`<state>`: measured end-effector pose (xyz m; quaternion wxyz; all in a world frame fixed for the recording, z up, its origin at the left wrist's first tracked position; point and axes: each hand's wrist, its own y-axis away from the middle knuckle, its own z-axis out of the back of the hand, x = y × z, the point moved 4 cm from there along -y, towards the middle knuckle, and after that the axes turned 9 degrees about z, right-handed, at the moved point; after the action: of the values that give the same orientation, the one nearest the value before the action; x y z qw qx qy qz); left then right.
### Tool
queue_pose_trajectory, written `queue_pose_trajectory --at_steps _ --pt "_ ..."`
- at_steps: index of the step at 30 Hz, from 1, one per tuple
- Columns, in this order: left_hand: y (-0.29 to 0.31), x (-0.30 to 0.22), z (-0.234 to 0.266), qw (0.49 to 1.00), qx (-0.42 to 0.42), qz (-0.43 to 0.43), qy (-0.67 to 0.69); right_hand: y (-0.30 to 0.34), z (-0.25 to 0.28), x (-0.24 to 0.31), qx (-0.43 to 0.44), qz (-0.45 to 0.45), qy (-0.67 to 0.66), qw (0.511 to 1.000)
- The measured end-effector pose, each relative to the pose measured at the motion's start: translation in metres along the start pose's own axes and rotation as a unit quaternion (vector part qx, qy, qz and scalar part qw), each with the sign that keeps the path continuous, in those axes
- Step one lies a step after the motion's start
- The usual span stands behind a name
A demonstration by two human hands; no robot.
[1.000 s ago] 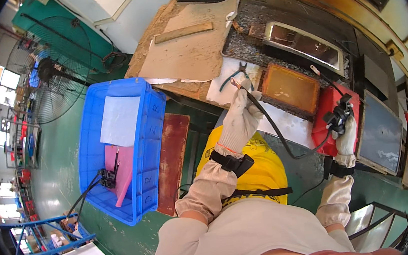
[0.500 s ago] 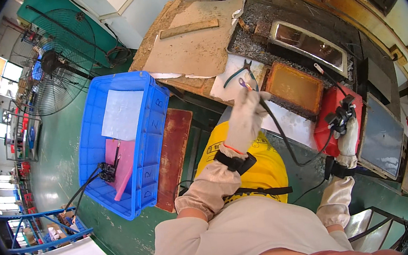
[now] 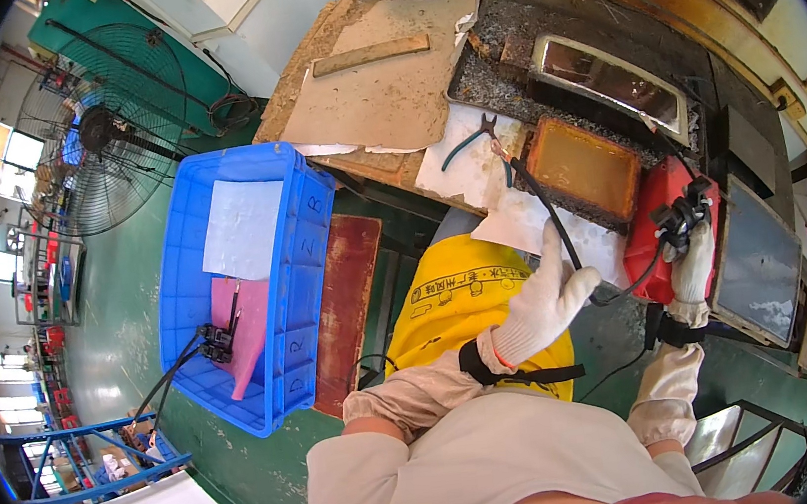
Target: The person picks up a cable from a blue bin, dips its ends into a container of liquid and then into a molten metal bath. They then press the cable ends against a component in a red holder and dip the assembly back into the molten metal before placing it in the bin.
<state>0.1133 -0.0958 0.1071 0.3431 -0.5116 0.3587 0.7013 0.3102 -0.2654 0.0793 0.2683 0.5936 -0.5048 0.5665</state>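
My left hand [image 3: 542, 311], in a white glove, has its index finger and thumb spread, beside a black cable [image 3: 556, 220]. Whether the fingertips touch the cable is unclear. One bare-wired end of the cable lies by teal-handled pliers [image 3: 471, 142] on white paper [image 3: 460, 178]. My gloved right hand [image 3: 692, 264] is closed over the red box [image 3: 645, 259], a black device [image 3: 683, 216] on its back hiding most fingers. From it the cable's other end reaches up to the rim of a shiny metal-rimmed tray [image 3: 609, 89].
An orange-brown shallow tray [image 3: 584, 172] sits between the paper and the metal-rimmed one. Brown cardboard [image 3: 375, 86] with a wooden strip [image 3: 371, 55] covers the bench's left. A blue crate [image 3: 277, 366] stands at left, a large fan [image 3: 101, 127] behind it. A grey panel [image 3: 753, 262] leans at right.
My left hand has drawn back from the pliers toward my body, its fingers now spread. The cable end held in my right hand has moved slightly right, onto the metal-rimmed tray's edge.
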Motion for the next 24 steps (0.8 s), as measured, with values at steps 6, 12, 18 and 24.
queue_pose_trajectory --at_steps 6,12,18,24 --pt "-0.009 0.01 -0.001 0.997 -0.037 -0.07 0.02 0.001 0.009 -0.002 0.016 -0.005 0.034 0.999" --pt "-0.015 0.01 0.006 0.997 -0.046 -0.057 0.007 0.001 0.0 0.0 0.026 -0.044 0.032 0.998" --pt "-0.013 0.001 0.003 0.99 0.08 0.022 0.115 0.003 -0.003 0.006 0.05 -0.057 0.042 0.996" --pt "-0.029 0.021 0.002 0.967 0.115 0.135 0.182 0.001 -0.004 -0.001 0.019 -0.074 0.066 0.995"
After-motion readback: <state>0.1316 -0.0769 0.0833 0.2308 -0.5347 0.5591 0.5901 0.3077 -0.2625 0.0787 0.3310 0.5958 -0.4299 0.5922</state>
